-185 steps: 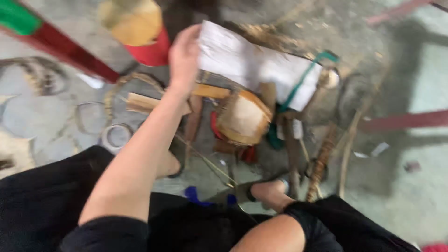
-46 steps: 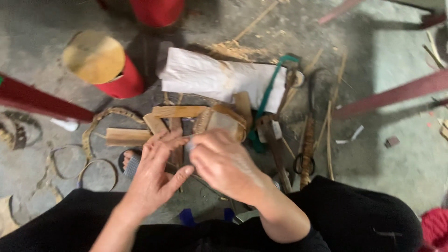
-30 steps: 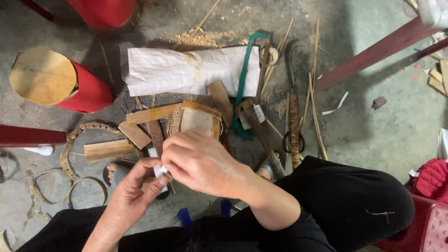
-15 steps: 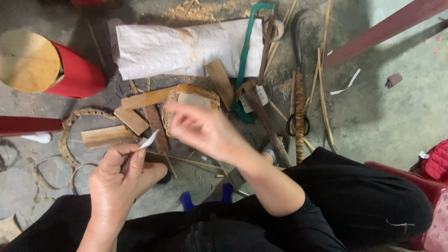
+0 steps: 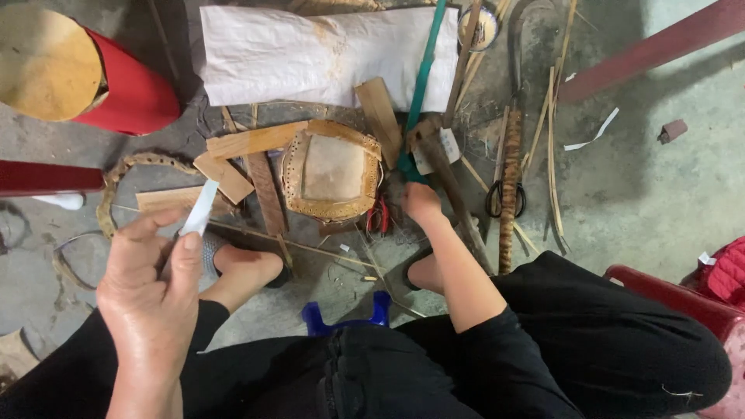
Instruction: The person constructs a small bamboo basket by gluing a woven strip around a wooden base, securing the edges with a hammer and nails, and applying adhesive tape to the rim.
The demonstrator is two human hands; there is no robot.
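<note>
Now I am holding my left hand [image 5: 151, 291] up close to me, its thumb and fingers pinching a thin pale strip [image 5: 200, 208] that is sticking up past my fingertips. My right hand [image 5: 421, 203] is stretching out to the floor, its fingers curling down among the tools beside the green-handled tool [image 5: 419, 81]; I cannot tell whether it is actually gripping anything there. Half a second ago that hand was hovering over the woven basket piece [image 5: 332, 169]; it is now well to the right of it, leaving the piece uncovered and lying untouched on the crossed wooden slats [image 5: 252, 141]. So the two hands, which were working together a second ago, are now apart, one keeping the strip and the other going to the tools. The white sack [image 5: 310, 54] is lying behind the basket piece, and the red stool [image 5: 116, 85] is lying tipped on its side at my left. My bare foot [image 5: 244, 268] is resting just below the slats.
</note>
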